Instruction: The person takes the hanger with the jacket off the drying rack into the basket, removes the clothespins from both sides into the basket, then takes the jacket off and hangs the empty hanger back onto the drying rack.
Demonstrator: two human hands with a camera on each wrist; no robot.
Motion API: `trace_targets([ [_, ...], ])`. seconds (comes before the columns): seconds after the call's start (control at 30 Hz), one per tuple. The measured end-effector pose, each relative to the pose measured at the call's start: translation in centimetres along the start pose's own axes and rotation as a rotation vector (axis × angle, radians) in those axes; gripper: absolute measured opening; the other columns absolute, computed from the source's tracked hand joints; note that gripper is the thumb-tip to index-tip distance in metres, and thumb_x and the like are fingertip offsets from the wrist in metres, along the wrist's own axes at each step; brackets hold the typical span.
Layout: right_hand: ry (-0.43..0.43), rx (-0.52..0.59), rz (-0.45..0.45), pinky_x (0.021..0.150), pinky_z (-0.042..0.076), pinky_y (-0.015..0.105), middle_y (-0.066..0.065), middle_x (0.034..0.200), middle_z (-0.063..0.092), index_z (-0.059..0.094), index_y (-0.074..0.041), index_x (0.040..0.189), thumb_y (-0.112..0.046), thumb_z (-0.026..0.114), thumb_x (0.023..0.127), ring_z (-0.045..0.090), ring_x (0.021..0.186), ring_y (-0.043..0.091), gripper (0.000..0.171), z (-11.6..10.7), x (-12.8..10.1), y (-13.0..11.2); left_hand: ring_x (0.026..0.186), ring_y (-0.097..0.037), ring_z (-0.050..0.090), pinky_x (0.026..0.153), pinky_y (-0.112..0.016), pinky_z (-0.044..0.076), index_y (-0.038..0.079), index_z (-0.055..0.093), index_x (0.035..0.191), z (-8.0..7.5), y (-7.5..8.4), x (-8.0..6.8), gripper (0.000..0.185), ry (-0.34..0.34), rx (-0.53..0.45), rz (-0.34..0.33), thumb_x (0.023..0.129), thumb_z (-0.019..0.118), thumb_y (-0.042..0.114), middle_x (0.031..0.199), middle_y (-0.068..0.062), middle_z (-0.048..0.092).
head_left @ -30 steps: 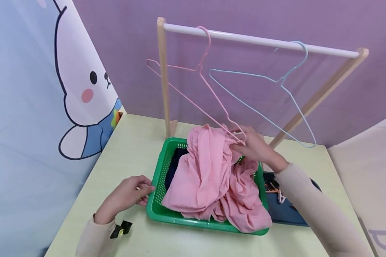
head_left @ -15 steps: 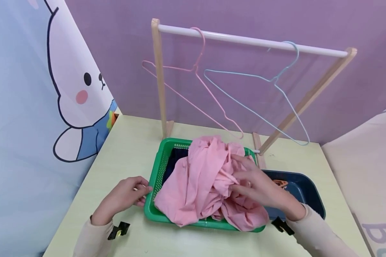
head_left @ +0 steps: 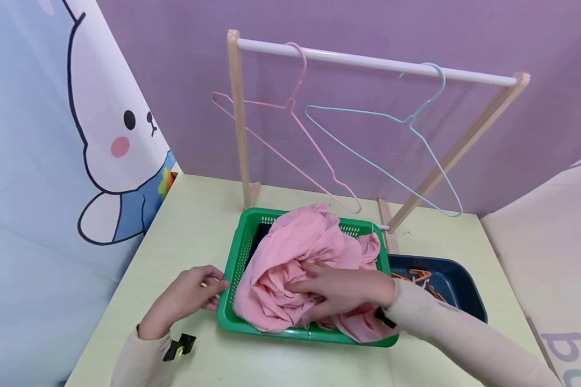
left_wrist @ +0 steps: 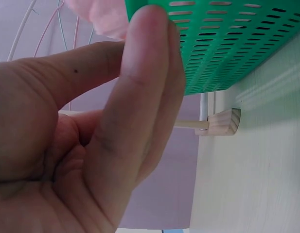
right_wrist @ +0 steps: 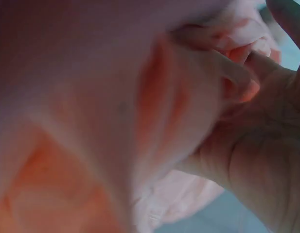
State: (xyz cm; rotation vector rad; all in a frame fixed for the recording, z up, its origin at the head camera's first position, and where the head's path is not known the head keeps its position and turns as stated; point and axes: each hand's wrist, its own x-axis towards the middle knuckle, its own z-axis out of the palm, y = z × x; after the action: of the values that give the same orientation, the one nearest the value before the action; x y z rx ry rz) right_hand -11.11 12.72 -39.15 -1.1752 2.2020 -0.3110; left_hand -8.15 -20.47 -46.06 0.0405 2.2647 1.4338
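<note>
A pink cloth garment [head_left: 290, 236] lies bunched in a green plastic basket [head_left: 225, 317] with perforated walls. My left hand [head_left: 193, 293] grips the basket's left rim, thumb on top and fingers at the outer side; the left wrist view shows the fingertips against the green basket wall [left_wrist: 213, 43]. My right hand [head_left: 341, 287] presses into the middle of the pink garment with spread fingers, and folds hide some fingertips. In the right wrist view the pink fabric [right_wrist: 164, 121] covers part of the fingers. Dark navy cloth [head_left: 257, 242] shows beneath at the basket's left.
Behind the basket stands a rack with wooden legs and a white rod [head_left: 368, 60]. A pink hanger [head_left: 297, 156] and a light blue hanger [head_left: 368, 156] hang from it. A dark blue bin [head_left: 465, 290] with orange hangers [head_left: 420, 275] sits to the right, partly behind my sleeve.
My right hand has come down from near the pink hanger's lower corner and moved left across the garment, pushing its folds leftward into the basket. My left hand stays at the rim.
</note>
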Motion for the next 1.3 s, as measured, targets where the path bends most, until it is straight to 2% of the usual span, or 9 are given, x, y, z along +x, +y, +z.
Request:
trace_targets([
  [0.2,-0.196,-0.122,0.054,0.113,0.031,0.043,0.005,0.148,0.044,0.047,-0.027,0.150,-0.057,0.060,0.095,0.039,0.133,0.022,0.064,-0.3,3.7,0.8,0.069,-0.020,0.065,0.061,-0.033,0.060,-0.003,0.064,0.109,0.1,0.3,-0.2,0.019,0.009,0.011,-0.007,0.097,0.067,0.011,0.085,-0.009,0.062],
  [0.37,-0.240,-0.171,0.104,0.113,0.032,0.041,0.004,0.147,0.047,0.047,-0.029,0.150,-0.057,0.060,0.095,0.040,0.134,0.020,0.063,-1.1,4.3,0.2,0.069,-0.019,0.065,0.061,-0.033,0.060,-0.004,0.064,0.110,0.3,0.4,-0.3,0.021,0.013,0.010,0.000,0.097,0.067,0.012,0.084,-0.007,0.063],
  [0.43,-0.213,-0.172,0.080,0.110,0.034,0.039,0.002,0.142,0.050,0.050,-0.028,0.148,-0.057,0.059,0.096,0.043,0.130,0.019,0.060,-1.4,3.7,0.0,0.069,-0.020,0.065,0.061,-0.033,0.060,-0.004,0.064,0.110,0.4,0.4,-0.3,0.021,0.014,0.005,-0.003,0.097,0.067,0.012,0.083,-0.007,0.063],
  [0.6,-0.108,-0.146,-0.093,0.086,0.042,0.027,-0.008,0.097,0.058,0.065,-0.019,0.116,-0.046,0.061,0.099,0.048,0.099,0.013,0.032,-3.2,1.2,-1.5,0.068,-0.020,0.065,0.061,-0.033,0.060,-0.003,0.064,0.109,0.5,0.4,-0.5,0.019,0.008,0.001,-0.003,0.097,0.067,0.012,0.082,-0.007,0.064],
  [0.7,0.004,-0.174,-0.136,0.082,0.045,0.025,-0.009,0.095,0.059,0.067,-0.015,0.112,-0.034,0.062,0.101,0.051,0.095,0.013,0.022,-4.8,-0.2,-2.2,0.068,-0.019,0.065,0.060,-0.034,0.060,-0.002,0.064,0.108,0.4,0.4,-0.5,0.018,0.006,0.008,0.000,0.097,0.067,0.012,0.082,-0.006,0.064],
  [0.83,0.210,-0.243,-0.035,0.092,0.050,0.035,0.008,0.121,0.059,0.062,-0.006,0.127,-0.019,0.065,0.099,0.055,0.109,0.023,0.031,-6.8,-0.6,-1.4,0.067,-0.020,0.065,0.060,-0.033,0.060,-0.002,0.064,0.107,0.5,0.4,-0.5,0.017,0.008,0.014,-0.011,0.097,0.067,0.012,0.081,-0.007,0.064],
  [0.97,0.348,-0.322,0.092,0.099,0.047,0.046,0.021,0.129,0.055,0.058,0.001,0.130,-0.014,0.070,0.095,0.054,0.118,0.036,0.039,-8.2,0.7,0.8,0.066,-0.020,0.065,0.060,-0.033,0.059,-0.001,0.065,0.106,0.6,0.5,-0.3,0.017,0.008,0.016,-0.019,0.097,0.068,0.012,0.081,-0.008,0.063],
  [1.17,0.399,-0.371,0.168,0.093,0.049,0.046,0.022,0.116,0.058,0.063,0.003,0.117,-0.013,0.067,0.096,0.057,0.105,0.034,0.027,-8.8,3.0,4.3,0.065,-0.019,0.065,0.059,-0.033,0.059,-0.001,0.065,0.106,0.9,0.5,-0.1,0.016,0.003,0.020,-0.009,0.097,0.068,0.012,0.080,-0.007,0.064],
  [1.3,0.370,-0.359,0.184,0.100,0.043,0.049,0.024,0.118,0.058,0.068,0.000,0.108,-0.015,0.067,0.095,0.054,0.112,0.038,0.020,-8.8,3.8,5.9,0.065,-0.020,0.065,0.060,-0.033,0.059,-0.001,0.065,0.105,1.0,0.6,-0.1,0.015,-0.001,0.014,-0.004,0.097,0.068,0.012,0.079,-0.007,0.064],
])
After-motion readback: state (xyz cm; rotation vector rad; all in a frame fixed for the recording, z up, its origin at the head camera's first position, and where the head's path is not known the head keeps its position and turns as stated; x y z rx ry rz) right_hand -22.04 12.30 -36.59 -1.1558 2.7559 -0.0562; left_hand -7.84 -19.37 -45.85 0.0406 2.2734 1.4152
